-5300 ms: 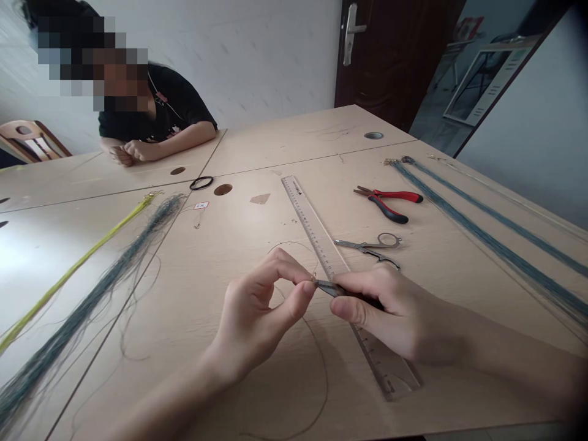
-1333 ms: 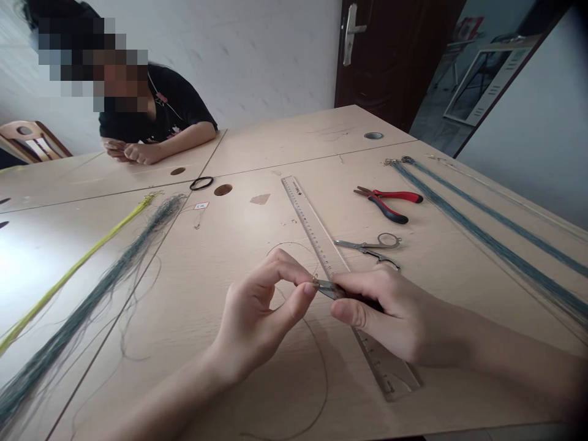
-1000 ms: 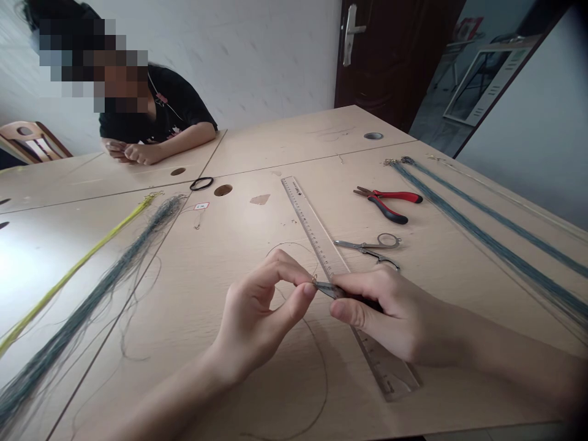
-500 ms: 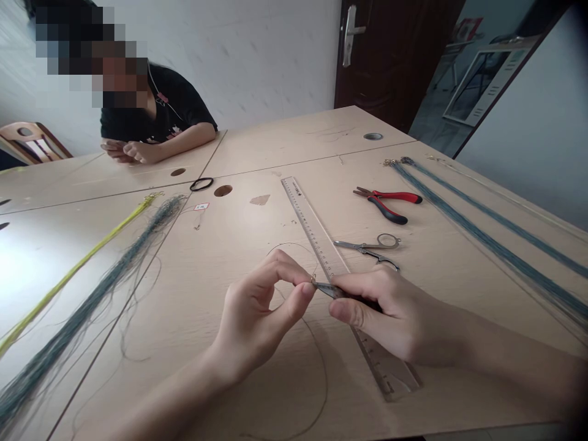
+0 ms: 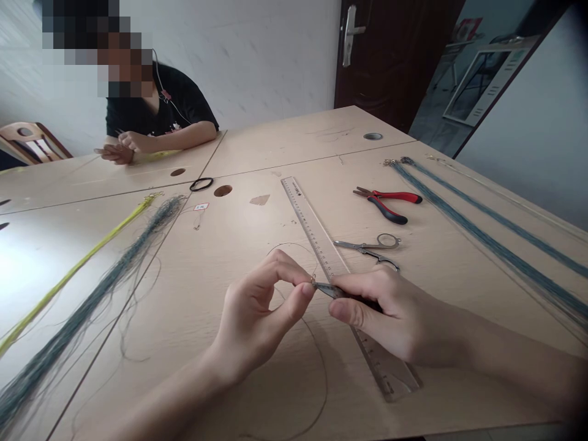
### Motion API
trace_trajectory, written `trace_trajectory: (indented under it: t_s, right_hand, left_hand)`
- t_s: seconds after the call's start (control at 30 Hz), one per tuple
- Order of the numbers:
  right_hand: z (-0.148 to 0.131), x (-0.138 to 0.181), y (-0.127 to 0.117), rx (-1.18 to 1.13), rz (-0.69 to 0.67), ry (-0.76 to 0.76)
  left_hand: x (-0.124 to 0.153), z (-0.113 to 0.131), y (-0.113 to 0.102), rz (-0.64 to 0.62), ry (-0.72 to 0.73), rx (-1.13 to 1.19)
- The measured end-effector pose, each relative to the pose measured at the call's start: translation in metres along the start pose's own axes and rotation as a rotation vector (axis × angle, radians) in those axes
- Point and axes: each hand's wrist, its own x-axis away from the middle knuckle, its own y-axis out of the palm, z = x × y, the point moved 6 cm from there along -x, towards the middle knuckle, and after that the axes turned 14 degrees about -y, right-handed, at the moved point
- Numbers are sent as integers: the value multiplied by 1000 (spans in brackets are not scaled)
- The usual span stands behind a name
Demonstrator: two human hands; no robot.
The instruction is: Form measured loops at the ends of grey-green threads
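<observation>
My left hand (image 5: pixel 257 312) pinches a tiny metal fitting (image 5: pixel 313 282) between thumb and forefinger, just above the table. A thin dark thread (image 5: pixel 321 361) loops from the pinch down across the wood. My right hand (image 5: pixel 386 312) is closed round a small dark plier-like tool (image 5: pixel 333 290), whose tip meets the fitting. Both hands hover over the near part of a long clear ruler (image 5: pixel 321 245).
Small scissors (image 5: pixel 372 246) and red-handled pliers (image 5: pixel 388 201) lie right of the ruler. Blue-grey thread bundles (image 5: pixel 487 239) run along the right side, another bundle (image 5: pixel 92 294) and a yellow cord (image 5: pixel 78 263) on the left. A black band (image 5: pixel 201 183) lies near table holes. A person (image 5: pixel 156 116) sits opposite.
My hands and the tool have stayed in place. The person opposite has leaned to the right and moved their hands a little to the left.
</observation>
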Motion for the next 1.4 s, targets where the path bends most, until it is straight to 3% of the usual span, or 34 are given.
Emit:
trace_trajectory:
  t_s: [1.4]
  right_hand:
    - [-1,-1,0,21,4,6]
  left_hand:
    - [0,1,0,6,-1,-36]
